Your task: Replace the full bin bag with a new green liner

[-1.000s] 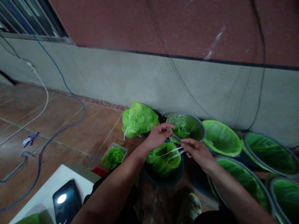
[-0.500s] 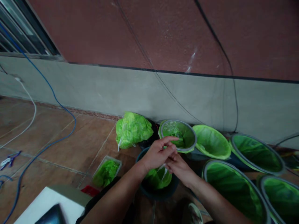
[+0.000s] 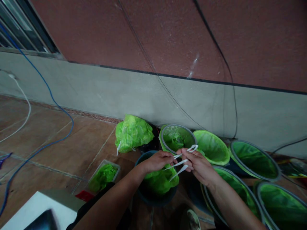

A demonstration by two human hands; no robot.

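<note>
Just below the middle of the frame, both hands meet over a dark round bucket (image 3: 153, 195) lined with a crumpled bright-green plastic bag (image 3: 159, 180). The left hand (image 3: 155, 160) has its fingers closed in a pinch on thin white plastic drawstrings (image 3: 178, 166) that run across to the right hand (image 3: 200, 166), whose fingers are also curled shut around them; a white loop stands up above the right hand and loose ends hang toward the bag.

The strings look light, limp and slick, so they would likely slide through a loose pinch; a hold close to where they leave the bag seems surest. The bag film looks thin and soft, and I judge it could tear if tugged hard.

Behind the hands, against the grey wall (image 3: 134, 95), sit a tied-off green bag bundle (image 3: 133, 132) and a grey-rimmed bucket (image 3: 177, 139). More green-lined buckets (image 3: 254, 156) fill the lower right. A clear tray of green material (image 3: 103, 175) lies on the brown tiled floor (image 3: 59, 150) at lower left, and a blue cable (image 3: 48, 95) trails along the left side.
</note>
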